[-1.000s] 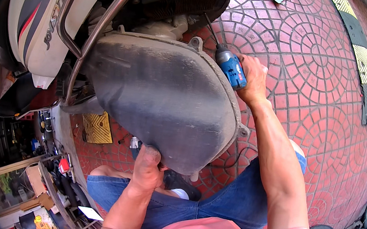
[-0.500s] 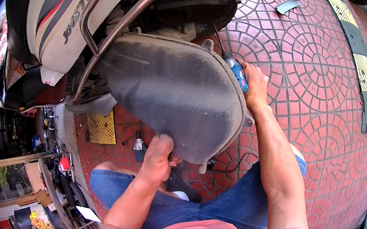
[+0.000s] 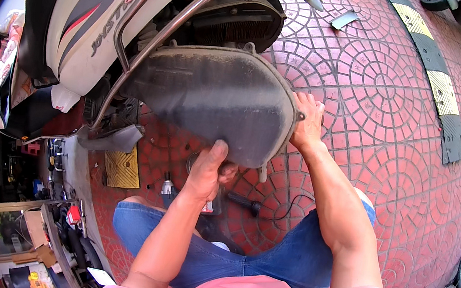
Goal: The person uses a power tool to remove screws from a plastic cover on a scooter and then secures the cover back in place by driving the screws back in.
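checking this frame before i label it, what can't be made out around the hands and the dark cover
Head view, the only one:
- Right hand: its fingers curl behind the rim of the dusty dark grey plastic cover; whatever they hold is hidden.
- Left hand: only the thumb shows on the cover; its other fingers are hidden beneath.
- Small tools on the red patterned brick paving: half hidden by the left hand, too small to identify.
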Available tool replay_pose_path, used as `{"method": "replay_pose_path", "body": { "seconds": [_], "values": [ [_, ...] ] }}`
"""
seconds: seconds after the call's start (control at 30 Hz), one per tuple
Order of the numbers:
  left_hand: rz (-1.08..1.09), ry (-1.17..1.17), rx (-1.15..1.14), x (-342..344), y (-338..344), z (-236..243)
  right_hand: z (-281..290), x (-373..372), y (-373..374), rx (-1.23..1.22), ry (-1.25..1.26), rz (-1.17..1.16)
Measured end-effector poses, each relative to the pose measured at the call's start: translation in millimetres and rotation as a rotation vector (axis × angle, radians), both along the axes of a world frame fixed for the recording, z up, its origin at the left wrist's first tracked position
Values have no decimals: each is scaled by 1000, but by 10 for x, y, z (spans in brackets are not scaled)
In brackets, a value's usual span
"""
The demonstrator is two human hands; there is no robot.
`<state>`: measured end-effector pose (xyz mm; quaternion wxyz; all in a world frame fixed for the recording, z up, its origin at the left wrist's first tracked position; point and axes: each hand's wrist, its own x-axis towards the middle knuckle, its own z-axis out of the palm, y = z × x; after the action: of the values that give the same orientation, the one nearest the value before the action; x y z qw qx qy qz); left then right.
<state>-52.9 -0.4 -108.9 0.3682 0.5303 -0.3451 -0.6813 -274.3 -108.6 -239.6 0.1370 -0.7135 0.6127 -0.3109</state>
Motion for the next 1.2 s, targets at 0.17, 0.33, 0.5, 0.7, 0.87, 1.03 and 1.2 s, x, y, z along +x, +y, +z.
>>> {"method": "replay_pose_path", "body": {
  "seconds": [0.17, 0.33, 0.5, 0.7, 0.87, 1.03, 1.2],
  "values": [
    [-54, -6, 105, -95, -426, -237, 20, -364, 115, 179, -198, -219],
    [-19, 71, 118, -217, -925, -476, 167, -919, 137, 252, -432, -564],
    [203, 336, 231, -410, -1167, -642, 382, -1208, 349, 109, -630, -529],
    [405, 551, 433, -299, -989, -998, 745, -1021, 821, -49, -746, -191],
    [380, 602, 397, -365, -975, -855, 1153, -843, 1208, 17, -730, -35],
    [335, 607, 338, -388, -1001, -671, 1327, -876, 1523, 151, -557, 143],
    [289, 419, 263, -336, -980, -619, 1334, -845, 1554, 292, -418, 245]
  ]
}}
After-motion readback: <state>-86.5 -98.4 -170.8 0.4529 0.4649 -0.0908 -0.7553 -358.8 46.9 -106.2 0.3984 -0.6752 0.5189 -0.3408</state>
